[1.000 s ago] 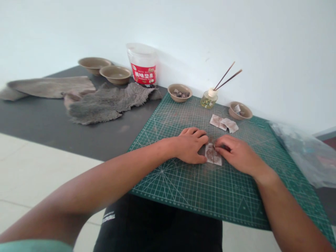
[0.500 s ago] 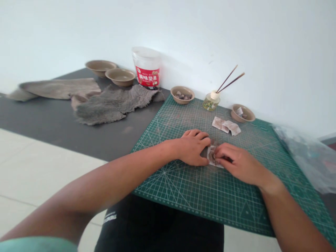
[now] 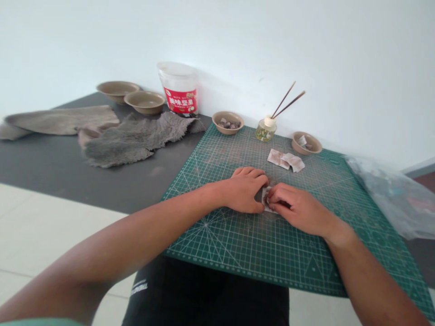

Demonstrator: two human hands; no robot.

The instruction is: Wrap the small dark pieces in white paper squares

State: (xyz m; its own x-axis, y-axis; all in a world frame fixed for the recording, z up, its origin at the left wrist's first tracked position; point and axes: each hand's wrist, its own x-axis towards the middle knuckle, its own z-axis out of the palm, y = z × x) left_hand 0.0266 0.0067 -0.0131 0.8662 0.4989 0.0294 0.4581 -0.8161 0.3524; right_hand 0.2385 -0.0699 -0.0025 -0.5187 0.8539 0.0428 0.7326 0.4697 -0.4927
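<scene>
- Take the small smudged sheet (image 3: 264, 194) as your dial's centre, twelve toward the wall; it lies on the green cutting mat (image 3: 238, 244) between your hands, partly covered by them.
- Your left hand (image 3: 246, 190) sits at nine o'clock, likely to steady the sheet so it doesn't slide while the other hand presses.
- Your right hand (image 3: 299, 208) comes in from three o'clock, over the sheet, probably to leave the left edge free for bracing.
- The mat likely keeps dirt and scuffs off the desk (image 3: 142, 185).
- Two similar smudged pieces (image 3: 278, 158) overlap at one o'clock, seemingly set aside to free the working spot.
- A bowl of small lumps (image 3: 228, 131) stands at eleven, presumably within easy reach.
- Left fingers: spread and released, gripping nothing, with the thumb at the sheet's edge.
- Right fingers: curled, tips bunched against the sheet; you can't tell whether something small is pinched inside, since the hand hides it.
</scene>
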